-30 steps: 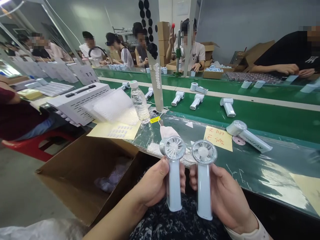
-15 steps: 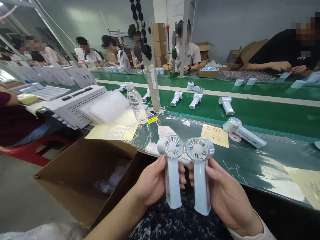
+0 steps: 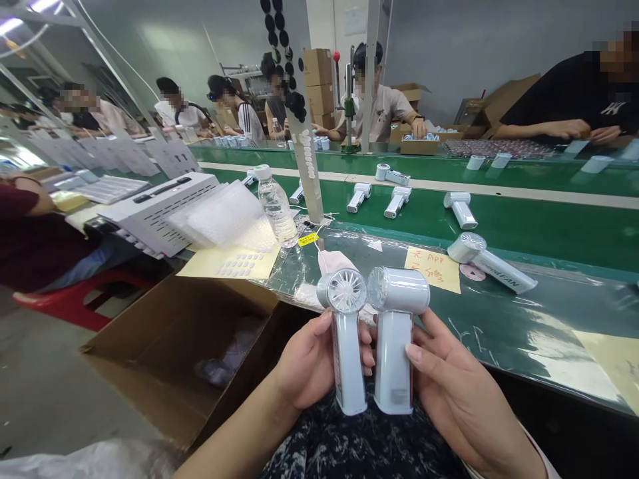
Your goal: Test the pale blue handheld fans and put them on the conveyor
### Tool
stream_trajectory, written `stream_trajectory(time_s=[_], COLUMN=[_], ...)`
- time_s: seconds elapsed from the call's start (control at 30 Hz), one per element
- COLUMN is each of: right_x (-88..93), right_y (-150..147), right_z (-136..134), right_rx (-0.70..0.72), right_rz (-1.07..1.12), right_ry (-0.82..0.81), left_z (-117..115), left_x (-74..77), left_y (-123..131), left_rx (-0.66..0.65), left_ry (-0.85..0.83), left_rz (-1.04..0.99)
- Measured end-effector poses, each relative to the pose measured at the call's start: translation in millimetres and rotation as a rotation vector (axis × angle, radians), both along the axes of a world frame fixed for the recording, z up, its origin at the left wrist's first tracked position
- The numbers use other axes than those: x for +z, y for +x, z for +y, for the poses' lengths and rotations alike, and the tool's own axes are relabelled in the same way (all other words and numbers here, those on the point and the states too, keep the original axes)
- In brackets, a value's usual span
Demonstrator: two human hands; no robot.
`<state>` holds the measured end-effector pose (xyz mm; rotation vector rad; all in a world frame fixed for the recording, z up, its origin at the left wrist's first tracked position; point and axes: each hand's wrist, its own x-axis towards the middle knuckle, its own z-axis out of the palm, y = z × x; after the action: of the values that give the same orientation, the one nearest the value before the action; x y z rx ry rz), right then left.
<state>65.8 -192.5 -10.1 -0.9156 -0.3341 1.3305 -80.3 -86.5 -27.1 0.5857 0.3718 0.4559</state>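
My left hand (image 3: 307,362) is closed around the handle of a pale blue handheld fan (image 3: 350,362), held upright with its round grille facing me. Beside it, my right hand (image 3: 449,376) grips a second pale blue fan (image 3: 394,359), turned so its head shows from the side and its grille points left. The two heads are close together above my lap. A third fan (image 3: 504,269) with dark lettering lies on the table's edge beyond my right hand, near a yellow note (image 3: 434,268) with red writing.
Several fans lie on the green conveyor belt (image 3: 529,223). A water bottle (image 3: 277,209) stands by the metal post (image 3: 312,173). An open cardboard box (image 3: 164,332) is at lower left. Across the belt, people sit working; one person's hand (image 3: 419,126) is over a small box.
My right hand has turned its fan sideways, so its grille no longer faces me. Across the belt, a person has reached an arm to the small box. The view has shifted slightly.
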Motion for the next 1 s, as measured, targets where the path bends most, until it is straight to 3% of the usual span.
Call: stream_trajectory(time_s=[0.13,0.27,0.4,0.53,0.77,1.0], right_x=[-6.6,-13.0,-14.1,-15.4,-20.3,-23.1], right_y=[2.9,7.5,10.5,15.2,12.0,4.3], right_z=[1.5,4.5,8.2,7.9,-2.1,-6.7], right_rx=[-0.053,0.014,0.031,0.016,-0.194,-0.138], right_rz=[0.011,0.051,0.125,0.174,0.064,0.041], right_ry=[-0.031,0.049,0.107,0.061,-0.054,-0.035], left_z=[-1.2,-2.8,-3.4,-3.4,-8.0,-6.0], left_x=[-1.0,2.7,6.6,5.5,1.5,1.8], left_y=[-0.8,-2.2,-2.2,-2.5,-3.9,-7.0], left_rx=[0.026,0.085,0.046,0.034,0.015,-0.022], left_ry=[0.026,0.127,0.218,0.255,0.321,0.428], left_rz=[-0.020,-0.003,0.036,0.010,-0.021,0.080])
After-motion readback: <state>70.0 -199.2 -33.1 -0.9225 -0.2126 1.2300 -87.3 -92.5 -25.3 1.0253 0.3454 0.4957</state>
